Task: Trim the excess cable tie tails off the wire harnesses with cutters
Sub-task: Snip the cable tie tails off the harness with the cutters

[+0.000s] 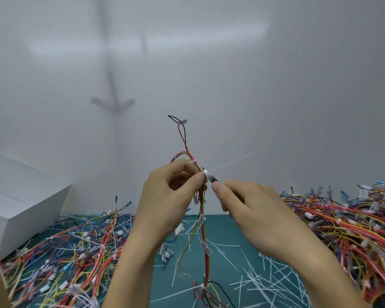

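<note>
Head view, looking down over the worktop (227, 221) with its green mat: both hands are raised in front of a plain white wall. The left hand (169, 196) pinches a wire harness (203, 230) between thumb and curled fingers and holds it upright, so its red, yellow and black wires hang down to the mat and a few strands stick up above the fingers. The right hand (253, 210) is curled round a small pair of cutters (210, 176) – only the silver and black tip shows past the thumb. That tip sits right against the harness, at the root of a long white cable tie tail (233, 161) that juts up and to the right. Whether the blades are closed on it I cannot tell. Cut white tails (265, 281) litter the mat below. Heaps of harnesses lie on either side – one pile on the left (80, 252), another on the right (342, 221). A white box (20, 196) stands at the far left.
</note>
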A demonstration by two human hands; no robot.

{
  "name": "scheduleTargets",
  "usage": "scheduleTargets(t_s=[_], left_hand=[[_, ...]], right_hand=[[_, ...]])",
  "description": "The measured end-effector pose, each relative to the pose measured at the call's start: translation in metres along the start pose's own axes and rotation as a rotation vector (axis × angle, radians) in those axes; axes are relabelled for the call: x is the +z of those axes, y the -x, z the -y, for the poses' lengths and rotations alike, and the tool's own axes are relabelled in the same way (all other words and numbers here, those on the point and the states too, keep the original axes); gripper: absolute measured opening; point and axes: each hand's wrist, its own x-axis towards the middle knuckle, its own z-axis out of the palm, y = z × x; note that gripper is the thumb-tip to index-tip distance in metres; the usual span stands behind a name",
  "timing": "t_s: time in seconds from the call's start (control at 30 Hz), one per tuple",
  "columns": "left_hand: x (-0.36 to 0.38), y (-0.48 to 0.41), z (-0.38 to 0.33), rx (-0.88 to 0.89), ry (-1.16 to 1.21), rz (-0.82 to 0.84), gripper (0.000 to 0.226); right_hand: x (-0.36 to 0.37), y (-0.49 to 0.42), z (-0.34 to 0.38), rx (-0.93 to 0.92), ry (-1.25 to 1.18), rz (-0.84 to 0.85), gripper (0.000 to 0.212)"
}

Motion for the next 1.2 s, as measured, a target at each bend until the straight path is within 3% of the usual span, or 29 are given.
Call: scheduleTargets(t_s=[0.27,0.67,0.83,0.93,1.0,1.1,1.2], left_hand=[[-0.003,0.0,0.0,0.006,-0.031,-0.005,0.012],[-0.005,-0.001,0.002,0.032,-0.004,0.005,0.012],[-0.005,-0.001,0.004,0.028,0.019,0.023,0.011],[-0.004,-0.001,0.003,0.019,0.058,0.034,0.012],[-0.003,-0.001,0.003,0.003,0.084,0.034,0.014],[-0.003,0.0,0.004,-0.034,0.157,0.03,0.015],[-0.002,0.0,0.006,-0.065,0.281,0.051,0.014]], right_hand=[[0.004,-0.001,0.006,0.024,-0.04,0.01,0.063],[0.011,-0.002,0.008,0.121,-0.319,0.088,0.059],[0.012,-0.004,0.009,0.22,-0.709,0.193,0.057],[0.01,-0.008,0.009,0.234,-0.86,0.157,0.057],[0.01,-0.009,0.007,0.212,-0.828,0.079,0.05],[0.011,-0.007,0.004,0.185,-0.669,-0.055,0.021],[0.012,-0.007,0.0,0.182,-0.578,-0.089,0.011]])
